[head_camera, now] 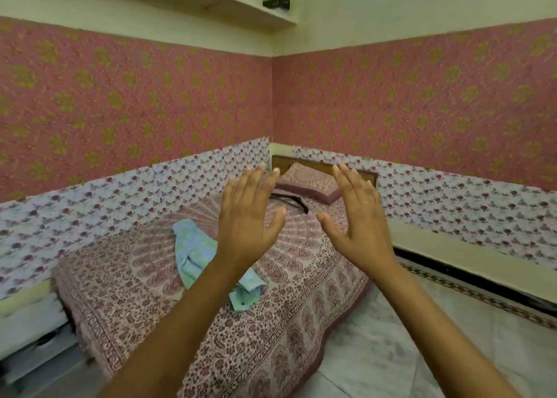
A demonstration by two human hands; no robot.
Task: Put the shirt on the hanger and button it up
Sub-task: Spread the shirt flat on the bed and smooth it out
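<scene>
bed (pixel 301 307) | 1 shirt (pixel 193 247) crumpled mid-cover | 1 hanger (pixel 289 200) near 1 pillow (pixel 307 183)

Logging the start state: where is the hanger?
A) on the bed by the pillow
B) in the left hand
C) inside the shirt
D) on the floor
A: the hanger lies on the bed by the pillow, apart from the shirt; the left hand and right hand hold nothing.

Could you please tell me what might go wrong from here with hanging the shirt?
The shirt lies crumpled on the bed, so its collar and buttons are hard to find; it may go on twisted. The hanger lies apart from it near the pillow, partly behind the open left hand; the right hand holds nothing either.
</scene>
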